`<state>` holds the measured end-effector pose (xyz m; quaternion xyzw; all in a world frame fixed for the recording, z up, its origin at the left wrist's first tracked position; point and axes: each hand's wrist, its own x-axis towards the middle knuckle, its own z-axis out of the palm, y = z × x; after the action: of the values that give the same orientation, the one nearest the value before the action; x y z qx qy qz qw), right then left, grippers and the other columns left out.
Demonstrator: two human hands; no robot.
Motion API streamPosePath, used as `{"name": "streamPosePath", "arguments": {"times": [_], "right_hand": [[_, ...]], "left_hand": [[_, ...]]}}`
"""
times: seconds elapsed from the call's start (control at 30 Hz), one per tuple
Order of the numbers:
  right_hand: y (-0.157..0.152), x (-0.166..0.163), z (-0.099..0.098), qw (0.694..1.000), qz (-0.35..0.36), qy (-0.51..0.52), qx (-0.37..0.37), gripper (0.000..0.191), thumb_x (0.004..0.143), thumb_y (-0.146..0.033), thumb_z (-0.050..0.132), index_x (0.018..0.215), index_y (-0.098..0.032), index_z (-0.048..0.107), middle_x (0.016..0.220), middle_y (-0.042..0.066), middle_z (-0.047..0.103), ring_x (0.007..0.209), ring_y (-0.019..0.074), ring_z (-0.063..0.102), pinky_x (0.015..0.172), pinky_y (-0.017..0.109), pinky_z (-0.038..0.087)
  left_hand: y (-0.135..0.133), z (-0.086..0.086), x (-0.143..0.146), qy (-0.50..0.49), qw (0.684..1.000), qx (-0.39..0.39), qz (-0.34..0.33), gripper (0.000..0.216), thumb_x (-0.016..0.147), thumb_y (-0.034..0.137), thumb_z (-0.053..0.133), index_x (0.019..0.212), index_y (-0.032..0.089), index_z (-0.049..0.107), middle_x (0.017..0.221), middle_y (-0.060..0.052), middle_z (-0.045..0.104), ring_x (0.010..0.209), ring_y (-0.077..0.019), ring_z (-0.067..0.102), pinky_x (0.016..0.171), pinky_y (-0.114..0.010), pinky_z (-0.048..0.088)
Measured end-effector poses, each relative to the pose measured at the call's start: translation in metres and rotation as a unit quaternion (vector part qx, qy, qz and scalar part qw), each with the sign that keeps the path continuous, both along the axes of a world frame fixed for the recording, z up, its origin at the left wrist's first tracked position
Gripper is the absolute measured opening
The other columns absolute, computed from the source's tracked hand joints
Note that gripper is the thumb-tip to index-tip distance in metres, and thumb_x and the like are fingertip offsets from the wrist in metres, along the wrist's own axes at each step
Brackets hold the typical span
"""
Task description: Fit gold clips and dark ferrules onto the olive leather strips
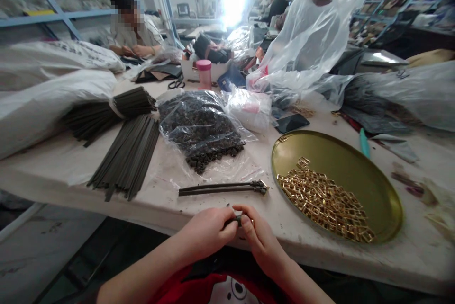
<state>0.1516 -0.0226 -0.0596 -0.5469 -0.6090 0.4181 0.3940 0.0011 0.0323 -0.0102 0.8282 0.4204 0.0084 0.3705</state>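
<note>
My left hand (209, 231) and my right hand (261, 240) meet at the table's near edge, both pinching a small dark strap end with a gold buckle (241, 219) between the fingertips. Just beyond them lie two finished dark straps (222, 188) with gold fittings at their right ends. A round gold tray (377, 185) to the right holds a heap of gold buckles (325, 202). To the left lie loose dark straps (128, 157) and a tied bundle of straps (106, 112). A clear bag of small dark pieces (202, 129) sits in the middle.
White sacks (42, 100) fill the left side. A pink-lidded cup (204, 73), scissors (177, 84), a phone (292, 122) and a large clear plastic bag (309, 39) stand farther back. A person (130, 27) works at the far left; others sit beyond.
</note>
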Motion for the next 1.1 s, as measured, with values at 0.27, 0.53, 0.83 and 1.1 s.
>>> {"name": "streamPosePath", "arguments": {"times": [0.27, 0.53, 0.83, 1.1], "right_hand": [[0.045, 0.038, -0.007, 0.974, -0.139, -0.16, 0.081, 0.03, 0.089, -0.037, 0.031, 0.084, -0.019, 0.054, 0.079, 0.008, 0.059, 0.075, 0.0228, 0.053, 0.069, 0.035, 0.04], [0.033, 0.025, 0.007, 0.992, -0.118, 0.028, 0.018, 0.036, 0.09, -0.045, 0.026, 0.081, -0.021, 0.051, 0.067, 0.0, 0.047, 0.064, 0.0159, 0.044, 0.06, 0.028, 0.034], [0.014, 0.034, 0.012, 0.937, -0.002, 0.309, -0.166, 0.027, 0.085, -0.045, 0.045, 0.094, -0.021, 0.055, 0.068, -0.002, 0.049, 0.06, 0.0108, 0.042, 0.059, 0.025, 0.033], [-0.005, 0.028, 0.011, 0.85, 0.023, 0.476, -0.223, 0.024, 0.077, -0.039, 0.061, 0.09, -0.019, 0.059, 0.069, -0.002, 0.055, 0.055, 0.0067, 0.046, 0.054, 0.02, 0.033]], "left_hand": [[0.037, -0.018, 0.0, 0.039, 0.984, 0.158, 0.065, 0.015, 0.083, 0.026, 0.047, 0.087, 0.019, 0.06, 0.087, -0.006, 0.063, 0.083, -0.0212, 0.058, 0.071, -0.028, 0.041], [0.027, 0.002, 0.021, -0.071, 0.994, 0.072, 0.031, 0.022, 0.08, 0.034, 0.052, 0.096, 0.021, 0.06, 0.087, -0.002, 0.066, 0.075, -0.0172, 0.058, 0.064, -0.024, 0.039], [0.013, 0.017, 0.014, -0.046, 0.997, 0.029, 0.063, 0.019, 0.079, 0.032, 0.049, 0.085, 0.021, 0.063, 0.075, 0.001, 0.065, 0.067, -0.0141, 0.055, 0.057, -0.022, 0.034], [-0.001, 0.037, 0.014, -0.051, 0.998, -0.011, 0.027, 0.02, 0.08, 0.025, 0.043, 0.081, 0.018, 0.062, 0.073, 0.001, 0.062, 0.068, -0.0131, 0.053, 0.057, -0.02, 0.034]]}}
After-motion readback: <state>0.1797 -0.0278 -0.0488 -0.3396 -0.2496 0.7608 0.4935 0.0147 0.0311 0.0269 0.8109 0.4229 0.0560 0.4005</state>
